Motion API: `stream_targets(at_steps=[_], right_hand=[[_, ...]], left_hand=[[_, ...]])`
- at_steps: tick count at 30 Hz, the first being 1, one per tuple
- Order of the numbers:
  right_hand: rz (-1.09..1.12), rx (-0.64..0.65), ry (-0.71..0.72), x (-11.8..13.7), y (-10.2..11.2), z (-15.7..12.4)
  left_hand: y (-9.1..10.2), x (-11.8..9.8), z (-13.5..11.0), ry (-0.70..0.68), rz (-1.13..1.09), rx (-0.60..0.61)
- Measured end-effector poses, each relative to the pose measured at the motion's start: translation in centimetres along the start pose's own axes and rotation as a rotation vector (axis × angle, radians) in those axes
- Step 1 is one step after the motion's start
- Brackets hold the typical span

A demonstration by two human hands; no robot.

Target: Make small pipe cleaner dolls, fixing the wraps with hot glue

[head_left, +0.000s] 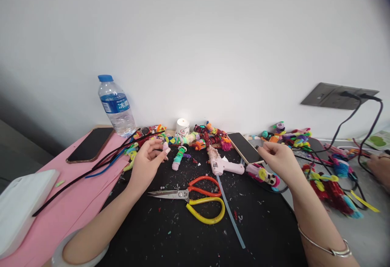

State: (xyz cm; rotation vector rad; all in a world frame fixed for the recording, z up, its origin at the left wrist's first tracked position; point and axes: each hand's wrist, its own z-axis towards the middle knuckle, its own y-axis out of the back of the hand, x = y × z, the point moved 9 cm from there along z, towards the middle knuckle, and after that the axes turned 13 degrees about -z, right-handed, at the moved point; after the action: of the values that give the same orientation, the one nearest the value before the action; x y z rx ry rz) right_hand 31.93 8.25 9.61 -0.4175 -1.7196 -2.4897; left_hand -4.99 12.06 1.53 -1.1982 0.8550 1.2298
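Note:
My left hand (149, 153) is closed, pinching a small pale pink fuzzy piece (165, 147) between thumb and fingers. Just right of it lies a green and pink pipe-cleaner figure (179, 158). My right hand (278, 158) is held in a pinch beside a phone with a light-coloured rim (245, 147); whatever its fingertips grip is too small to make out. Below that hand lies a pink, white and black pipe-cleaner figure (264, 175). Between my hands rests a pink glue gun (227, 166) with a long translucent glue stick (231, 214). Scissors (183, 194) with red and yellow handles lie open in front.
Several colourful pipe-cleaner figures (210, 137) line the wall. A water bottle (117, 108), a dark phone (90, 145) and a white box (27, 210) stand left on pink sheets (76, 202). Cords run from a wall socket (330, 95). Another person's hand (379, 169) shows at right.

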Motion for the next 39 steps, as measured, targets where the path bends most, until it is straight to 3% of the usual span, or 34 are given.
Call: stream_targets(at_steps=[5, 12, 16, 21, 24, 28, 31, 35, 39], right_hand=[[0.107, 0.058, 0.079, 1.0, -1.0, -0.2], [0.18, 0.216, 0.205, 4.7, -3.6, -0.3], [0.204, 0.262, 0.317, 8.2, -4.0, 0.0], [0.202, 0.186, 0.361, 11.8, -3.8, 1.2], [0.232, 0.208, 0.414, 14.5, -4.7, 1.5], [0.105, 0.295, 0.594, 19.9, -7.7, 0.5], [0.046, 0.382, 0.644, 24.0, -10.9, -0.9], [-0.047, 0.473, 0.59, 28.0, -14.7, -2.8], [-0.074, 0.562, 0.57, 30.2, -16.8, -4.1]], left_hand=[[-0.1, 0.3, -0.1, 0.017, 0.004, 0.002], [0.7, -0.1, 0.0, -0.005, -0.029, -0.051], [2.0, -1.2, 0.3, -0.072, -0.11, -0.138], [4.6, -3.3, 0.5, -0.244, -0.169, -0.311], [5.6, -3.8, 0.6, -0.296, -0.165, -0.361], [5.8, -3.3, 0.8, -0.287, -0.169, -0.368], [5.4, -2.6, 0.9, -0.263, -0.17, -0.343], [4.3, -2.3, 0.8, -0.222, -0.092, -0.275], [3.1, -3.0, 0.3, -0.218, 0.027, -0.217]])
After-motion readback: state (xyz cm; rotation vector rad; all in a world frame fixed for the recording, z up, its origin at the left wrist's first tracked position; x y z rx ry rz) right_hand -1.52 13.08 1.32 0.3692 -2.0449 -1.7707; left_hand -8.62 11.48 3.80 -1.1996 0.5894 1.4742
